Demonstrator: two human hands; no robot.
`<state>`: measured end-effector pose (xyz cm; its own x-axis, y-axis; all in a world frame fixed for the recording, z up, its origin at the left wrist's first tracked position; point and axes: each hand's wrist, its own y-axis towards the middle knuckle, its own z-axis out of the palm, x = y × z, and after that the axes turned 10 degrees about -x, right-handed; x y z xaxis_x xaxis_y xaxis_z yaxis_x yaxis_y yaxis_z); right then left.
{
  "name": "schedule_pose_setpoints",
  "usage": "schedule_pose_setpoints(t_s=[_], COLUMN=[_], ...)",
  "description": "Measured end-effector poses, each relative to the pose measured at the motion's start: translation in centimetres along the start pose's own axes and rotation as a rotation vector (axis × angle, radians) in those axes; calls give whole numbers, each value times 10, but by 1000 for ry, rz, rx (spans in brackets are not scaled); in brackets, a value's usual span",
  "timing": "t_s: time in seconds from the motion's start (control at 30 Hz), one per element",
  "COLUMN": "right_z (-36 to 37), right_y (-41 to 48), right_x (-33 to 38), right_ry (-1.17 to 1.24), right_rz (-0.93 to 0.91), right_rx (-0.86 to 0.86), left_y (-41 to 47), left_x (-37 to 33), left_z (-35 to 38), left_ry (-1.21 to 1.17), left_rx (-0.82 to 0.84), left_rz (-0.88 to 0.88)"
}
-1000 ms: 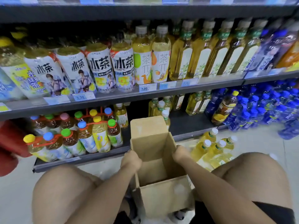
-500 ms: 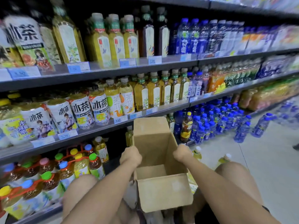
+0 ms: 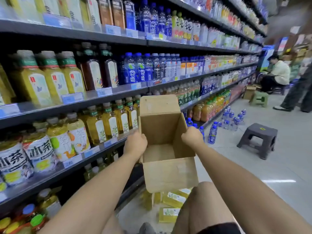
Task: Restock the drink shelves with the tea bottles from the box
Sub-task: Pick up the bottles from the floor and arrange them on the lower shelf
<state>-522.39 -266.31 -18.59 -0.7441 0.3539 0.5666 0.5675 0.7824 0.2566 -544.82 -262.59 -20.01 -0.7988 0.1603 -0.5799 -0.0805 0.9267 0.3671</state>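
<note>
- L hand (image 3: 135, 144) grips the box (image 3: 168, 173) at its left wall rim, fingers curled over the edge.
- R hand (image 3: 192, 136) clenched on the right wall rim.
- Box held up btwn both hands, beside the shelves (image 3: 101, 100), top open, bare cardboard bottom showing.
- Tea bottles (image 3: 170, 200) lie on the floor (image 3: 278, 174) just below the box, by the right knee.

Dark drink shelves (image 3: 70, 34) line a shop aisle, packed with upright green-capped tea bottles (image 3: 109, 122) and blue-labelled drinks (image 3: 140, 68). On the pale tiled floor (image 3: 253, 166) lie yellow tea bottles (image 3: 170, 213); farther along stand blue-capped water bottles (image 3: 233, 119), a grey stool (image 3: 258, 141) and a green stool (image 3: 259, 98).
</note>
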Motion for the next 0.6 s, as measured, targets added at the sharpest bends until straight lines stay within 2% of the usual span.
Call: schedule_pose_setpoints(t_s=[0.27,0.6], right_z=[-66,-100], right_y=[29,-24], right_x=[-97,-269], right_ry=[21,-69], right_rz=[247,548], right_rx=[-252,-476], left_y=[0,-58], left_x=[-106,-177], left_z=[77,210], left_ry=[-128,-193], left_rx=[153,694], left_rz=[241,547])
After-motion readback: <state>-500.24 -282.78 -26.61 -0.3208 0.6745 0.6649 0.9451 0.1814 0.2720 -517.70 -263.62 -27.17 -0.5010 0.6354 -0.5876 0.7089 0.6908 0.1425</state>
